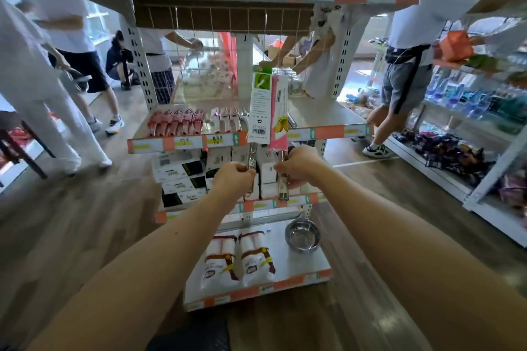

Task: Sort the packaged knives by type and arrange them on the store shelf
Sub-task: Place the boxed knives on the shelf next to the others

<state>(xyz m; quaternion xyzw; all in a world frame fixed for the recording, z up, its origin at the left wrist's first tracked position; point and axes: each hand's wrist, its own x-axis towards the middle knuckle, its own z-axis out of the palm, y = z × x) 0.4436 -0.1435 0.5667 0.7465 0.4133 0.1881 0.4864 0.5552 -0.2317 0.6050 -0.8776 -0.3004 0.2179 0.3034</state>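
Observation:
My left hand (232, 178) grips the metal handle of a packaged knife with a green-and-white card (260, 107), held upright in front of the shelf. My right hand (299, 165) grips the handle of a second packaged knife with a pink card (281, 114), upright just to the right of the first. The two cards touch or overlap. On the middle shelf (328, 131) behind them lie a row of red-packaged knives (176, 122) at the left and a row of white-packaged knives (228, 120) beside it.
Boxes (179, 177) fill the shelf below. The bottom shelf holds two white bags (239, 262) and a steel bowl (302, 235). A wire grid (222, 45) backs the rack. Several people stand left, behind and right. Another stocked rack (467, 128) stands at the right.

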